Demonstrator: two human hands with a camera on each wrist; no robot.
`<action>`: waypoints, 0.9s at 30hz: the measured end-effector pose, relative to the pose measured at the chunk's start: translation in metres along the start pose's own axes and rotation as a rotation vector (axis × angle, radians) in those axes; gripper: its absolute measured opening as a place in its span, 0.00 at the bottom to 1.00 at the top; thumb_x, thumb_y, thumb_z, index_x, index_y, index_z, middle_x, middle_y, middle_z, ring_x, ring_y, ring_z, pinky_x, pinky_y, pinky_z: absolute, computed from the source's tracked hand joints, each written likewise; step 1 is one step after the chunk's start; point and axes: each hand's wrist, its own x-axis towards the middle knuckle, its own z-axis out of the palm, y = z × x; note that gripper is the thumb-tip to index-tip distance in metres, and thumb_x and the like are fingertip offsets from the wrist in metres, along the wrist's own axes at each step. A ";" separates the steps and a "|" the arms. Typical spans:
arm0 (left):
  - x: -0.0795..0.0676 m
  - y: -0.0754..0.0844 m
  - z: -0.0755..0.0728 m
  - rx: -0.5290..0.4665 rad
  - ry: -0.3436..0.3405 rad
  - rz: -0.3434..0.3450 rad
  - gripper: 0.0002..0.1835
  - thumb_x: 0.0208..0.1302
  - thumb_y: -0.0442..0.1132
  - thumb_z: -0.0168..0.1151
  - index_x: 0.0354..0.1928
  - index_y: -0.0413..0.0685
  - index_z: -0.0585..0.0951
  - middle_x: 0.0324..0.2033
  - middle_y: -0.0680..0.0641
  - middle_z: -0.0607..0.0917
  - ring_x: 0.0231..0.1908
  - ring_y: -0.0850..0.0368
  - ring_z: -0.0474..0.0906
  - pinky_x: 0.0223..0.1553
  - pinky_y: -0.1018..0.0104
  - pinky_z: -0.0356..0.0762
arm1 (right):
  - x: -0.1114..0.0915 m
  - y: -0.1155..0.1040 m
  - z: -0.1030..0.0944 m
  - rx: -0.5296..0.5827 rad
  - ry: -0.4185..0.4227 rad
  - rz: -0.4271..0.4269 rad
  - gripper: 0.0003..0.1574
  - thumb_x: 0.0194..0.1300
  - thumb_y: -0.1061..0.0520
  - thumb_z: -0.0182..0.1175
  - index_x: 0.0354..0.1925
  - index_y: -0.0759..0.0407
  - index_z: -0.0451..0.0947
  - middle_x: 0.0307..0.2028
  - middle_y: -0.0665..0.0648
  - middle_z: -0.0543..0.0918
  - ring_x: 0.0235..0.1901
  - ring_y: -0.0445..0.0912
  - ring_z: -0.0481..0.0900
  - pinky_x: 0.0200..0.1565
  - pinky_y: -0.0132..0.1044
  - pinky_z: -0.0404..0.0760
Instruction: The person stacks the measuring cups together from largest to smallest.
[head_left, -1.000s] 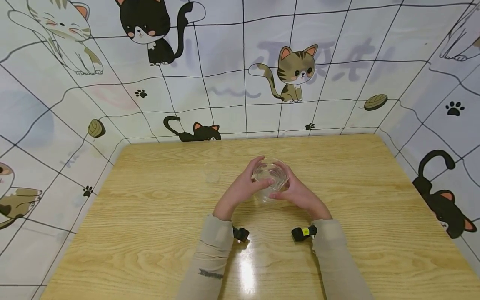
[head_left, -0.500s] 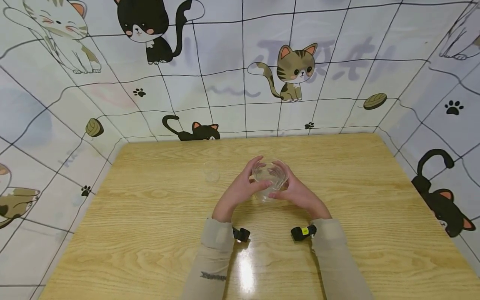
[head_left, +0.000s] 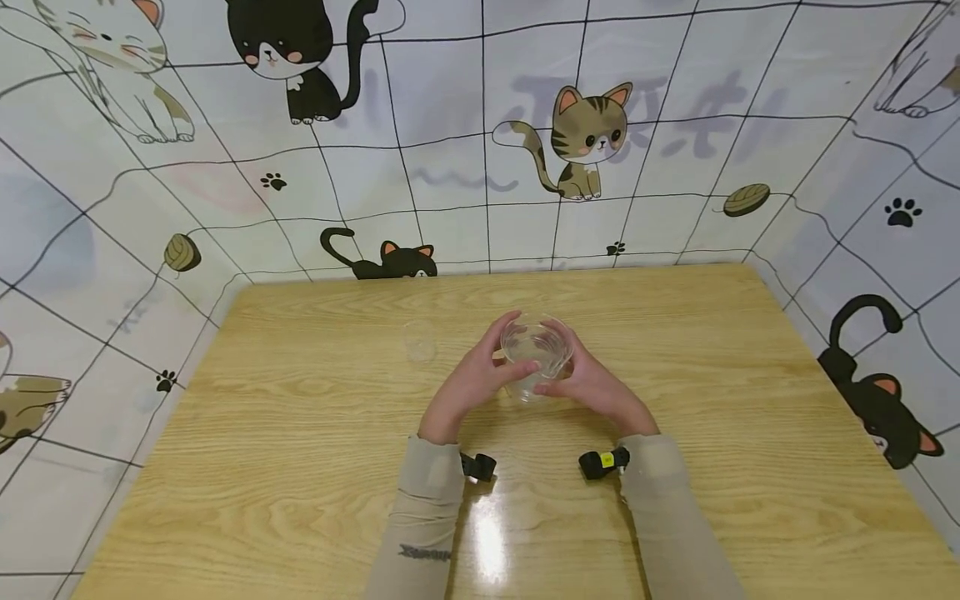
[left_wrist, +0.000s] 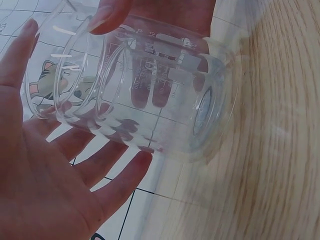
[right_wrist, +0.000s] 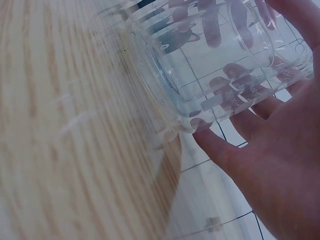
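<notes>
A stack of clear glass beakers [head_left: 536, 343], one nested in another, stands upright near the middle of the table between both hands. White graduation marks and several rims show in the wrist views. My left hand [head_left: 474, 377] grips the stack from the left, its thumb across the near side and its fingers spread along the wall. From the right, my right hand [head_left: 592, 380] holds the same stack, with its thumb lower on the near side. In the right wrist view the base of the beakers [right_wrist: 225, 55] is right at the wooden surface.
A small clear glass vessel [head_left: 420, 343] stands to the left of the hands. The wooden table [head_left: 315, 467] ends at the back against a cat-print cloth wall [head_left: 450, 183], which also rises on both sides. Dark wrist cameras [head_left: 480, 467] sit below the hands.
Everything in the head view drifts slightly left and up as the camera shifts. Both hands keep their hold on the beakers, with no other visible difference.
</notes>
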 end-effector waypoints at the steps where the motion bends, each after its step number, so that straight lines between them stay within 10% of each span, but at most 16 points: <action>1: -0.001 0.002 -0.001 -0.003 -0.010 0.000 0.42 0.54 0.57 0.63 0.67 0.80 0.50 0.65 0.54 0.64 0.52 0.47 0.75 0.48 0.56 0.75 | 0.000 -0.002 0.000 0.003 -0.002 0.004 0.62 0.49 0.56 0.70 0.70 0.37 0.41 0.68 0.49 0.52 0.66 0.53 0.56 0.61 0.59 0.58; 8: -0.011 0.020 -0.008 -0.026 -0.065 0.035 0.42 0.59 0.49 0.62 0.70 0.64 0.49 0.66 0.46 0.62 0.56 0.40 0.71 0.52 0.53 0.73 | -0.007 -0.023 0.002 0.025 -0.018 -0.002 0.63 0.48 0.55 0.71 0.71 0.45 0.41 0.69 0.54 0.53 0.65 0.56 0.57 0.62 0.58 0.58; 27: -0.004 -0.006 -0.011 0.101 -0.017 0.030 0.42 0.53 0.60 0.62 0.65 0.86 0.48 0.65 0.58 0.63 0.59 0.50 0.69 0.54 0.53 0.71 | -0.007 -0.024 0.003 0.027 -0.028 0.014 0.60 0.50 0.60 0.69 0.69 0.35 0.43 0.70 0.53 0.47 0.65 0.56 0.56 0.61 0.58 0.58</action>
